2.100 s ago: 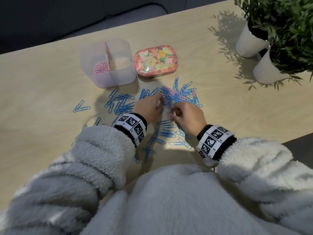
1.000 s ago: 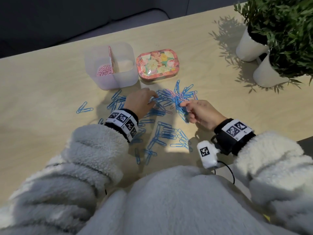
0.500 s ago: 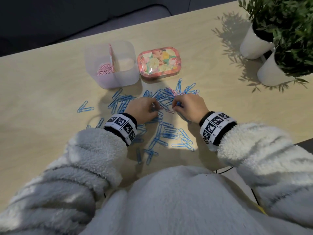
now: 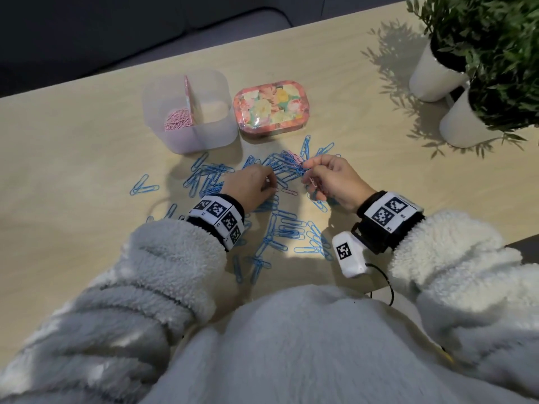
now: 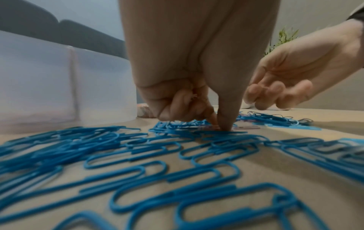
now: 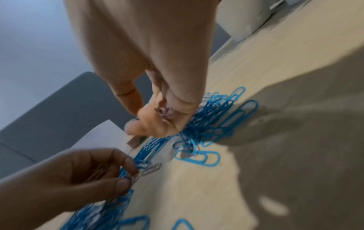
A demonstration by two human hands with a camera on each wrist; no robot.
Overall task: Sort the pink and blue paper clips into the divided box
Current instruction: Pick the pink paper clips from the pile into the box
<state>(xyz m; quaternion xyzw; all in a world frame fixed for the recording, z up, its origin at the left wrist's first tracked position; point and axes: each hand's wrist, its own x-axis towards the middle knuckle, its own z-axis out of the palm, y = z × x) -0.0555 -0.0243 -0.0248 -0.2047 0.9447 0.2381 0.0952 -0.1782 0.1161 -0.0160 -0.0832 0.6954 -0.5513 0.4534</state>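
Observation:
Blue paper clips (image 4: 280, 228) lie scattered over the wooden table, with a few pink clips (image 4: 289, 191) mixed into the pile. The translucent divided box (image 4: 204, 132) stands behind them, and its left compartment holds pink clips (image 4: 177, 121). My left hand (image 4: 269, 182) rests low on the pile. Its thumb and forefinger (image 5: 225, 124) press down among the clips, and its curled fingers keep pink clips (image 5: 193, 96) in the palm. My right hand (image 4: 306, 170) hovers just above the pile, its lower fingers curled round a few pink clips (image 6: 165, 111).
A floral tin (image 4: 272, 107) sits right of the box. Two white plant pots (image 4: 431, 74) stand at the far right. The table edge and a dark sofa run behind the box. My fleece sleeves cover the near table.
My right hand has lifted off the pile and turned its palm leftward with pink clips in it. The left hand stays on the clips at the same spot.

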